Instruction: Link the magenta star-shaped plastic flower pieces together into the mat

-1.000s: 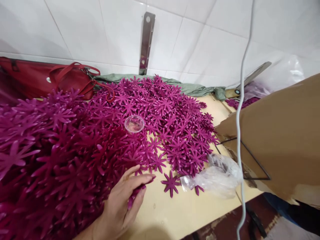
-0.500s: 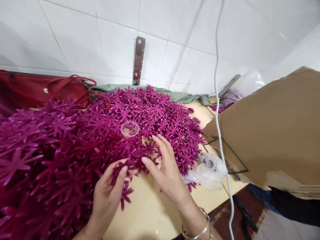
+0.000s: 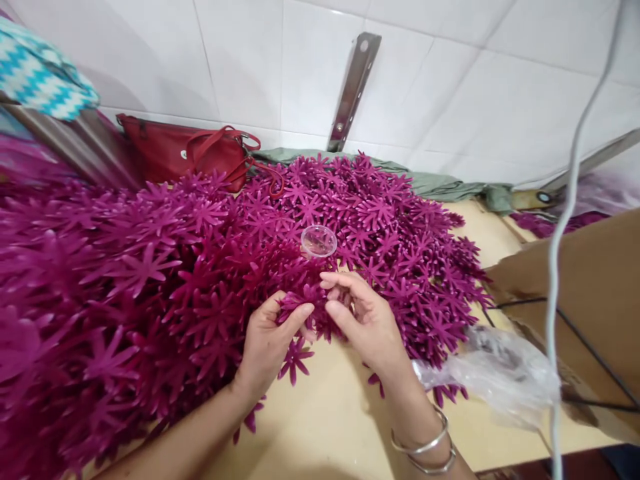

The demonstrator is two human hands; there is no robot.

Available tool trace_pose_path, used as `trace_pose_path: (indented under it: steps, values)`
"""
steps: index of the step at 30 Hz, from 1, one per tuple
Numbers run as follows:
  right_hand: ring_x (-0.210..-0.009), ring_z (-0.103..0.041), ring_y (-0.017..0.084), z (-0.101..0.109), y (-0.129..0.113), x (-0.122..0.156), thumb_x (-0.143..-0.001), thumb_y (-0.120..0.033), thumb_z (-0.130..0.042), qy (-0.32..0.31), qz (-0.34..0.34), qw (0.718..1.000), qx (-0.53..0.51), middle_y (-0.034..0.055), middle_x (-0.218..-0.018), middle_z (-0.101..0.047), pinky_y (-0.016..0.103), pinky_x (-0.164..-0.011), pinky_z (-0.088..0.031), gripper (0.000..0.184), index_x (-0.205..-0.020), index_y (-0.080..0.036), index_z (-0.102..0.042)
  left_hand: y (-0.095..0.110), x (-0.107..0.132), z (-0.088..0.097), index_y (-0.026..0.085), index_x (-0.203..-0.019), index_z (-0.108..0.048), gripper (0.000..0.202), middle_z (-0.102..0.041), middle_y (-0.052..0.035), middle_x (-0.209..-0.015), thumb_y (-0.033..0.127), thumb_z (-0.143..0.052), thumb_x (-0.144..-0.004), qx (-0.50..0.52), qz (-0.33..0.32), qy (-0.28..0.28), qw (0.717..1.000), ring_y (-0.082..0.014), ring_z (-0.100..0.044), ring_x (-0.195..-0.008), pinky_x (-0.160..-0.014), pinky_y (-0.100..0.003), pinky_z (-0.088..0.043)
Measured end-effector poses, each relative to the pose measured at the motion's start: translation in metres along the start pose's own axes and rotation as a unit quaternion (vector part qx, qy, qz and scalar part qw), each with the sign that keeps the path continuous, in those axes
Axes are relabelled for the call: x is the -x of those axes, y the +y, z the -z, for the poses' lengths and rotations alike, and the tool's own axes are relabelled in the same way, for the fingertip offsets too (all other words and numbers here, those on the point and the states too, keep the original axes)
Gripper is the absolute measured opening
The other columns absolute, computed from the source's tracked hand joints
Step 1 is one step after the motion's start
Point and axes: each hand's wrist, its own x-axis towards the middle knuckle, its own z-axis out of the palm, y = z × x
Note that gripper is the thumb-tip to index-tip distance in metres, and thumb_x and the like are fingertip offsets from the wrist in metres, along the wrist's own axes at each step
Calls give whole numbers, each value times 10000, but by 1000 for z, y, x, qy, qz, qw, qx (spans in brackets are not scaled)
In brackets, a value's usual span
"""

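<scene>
Just left of the middle, my left hand (image 3: pixel 270 340) pinches a purple artificial flower (image 3: pixel 305 297) between thumb and fingers. My right hand (image 3: pixel 370 320) is beside it on the right, fingers bent and thumb apart from the index finger. Its fingertips come close to the petals; whether they touch is unclear, and nothing shows in its grasp. Behind the hands, a small clear round dish (image 3: pixel 319 241) rests on a large pile of the same purple flowers (image 3: pixel 200 267). A few loose flowers lie under and around my hands on the pale tabletop (image 3: pixel 320 407).
A red handbag (image 3: pixel 175 150) and green cloth (image 3: pixel 430 180) lie along the tiled wall. To the right are a crumpled clear plastic bag (image 3: pixel 500 373) and brown cardboard (image 3: pixel 600 287). A white cable (image 3: pixel 567 220) hangs in front of them.
The view has swung left, showing a blue-and-white patterned cloth. My right hand has come closer to the flower in my left hand, and its fingers have curled in.
</scene>
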Motion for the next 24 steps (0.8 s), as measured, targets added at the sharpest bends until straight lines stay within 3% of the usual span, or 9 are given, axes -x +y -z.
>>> trace_pose_path:
  steps: [4,5,11,14,17,21,24]
  values:
    - [-906,-668,210,-4,-1,1,-904,-323,-731,-30,2,1000,6,38,-949,-728,344,-848,-530,77,-910,-249,-752,0,3,0,186,-810,-586,452,-588,64,-510,602,-764,-809,-11,-6,-38,999,-87,-528,-411,-413,-184,-484]
    - [-879,-661,203,-5,0,2,-918,-324,-714,-24,-6,1000,-10,31,-911,-719,332,-834,-522,102,-862,-241,-732,1,4,0,189,-812,-579,465,-568,69,-513,627,-732,-828,-16,-6,-47,999,-81,-510,-411,-407,-176,-462]
    - [-717,-515,138,2,17,2,-938,-392,-708,114,-60,979,-159,-35,-788,-589,245,-679,-433,165,-860,-257,-653,5,4,0,178,-715,-545,511,-572,25,-616,632,-580,-947,-26,-36,-45,998,-72,-482,-494,-495,-193,-424]
    - [-663,-449,134,7,22,0,-906,-426,-741,148,-81,965,-200,-45,-748,-536,243,-625,-395,204,-859,-259,-633,2,1,2,182,-815,-580,406,-636,3,-760,548,-571,-990,51,-43,-62,996,-90,-552,-583,-598,-224,-470]
    - [-672,-472,144,7,20,-2,-853,-437,-787,149,-105,958,-221,-36,-774,-574,252,-623,-413,230,-926,-268,-650,-5,-3,5,181,-1031,-655,391,-688,-45,-901,539,-498,-1024,111,-51,-94,988,-134,-617,-698,-727,-286,-515]
    - [-735,-548,167,3,13,-3,-806,-458,-808,137,-116,953,-246,-20,-825,-634,285,-699,-478,272,-906,-270,-639,-10,-5,10,200,-1214,-684,485,-715,-114,-1184,595,-510,-994,83,-97,-58,990,-210,-673,-958,-853,-335,-534]
    - [-732,-565,167,1,11,-3,-792,-469,-815,122,-121,951,-257,-23,-813,-642,295,-725,-494,283,-867,-266,-633,-6,-1,8,203,-1113,-718,338,-730,-79,-1122,495,-629,-969,16,-137,-25,990,-177,-676,-933,-863,-292,-535]
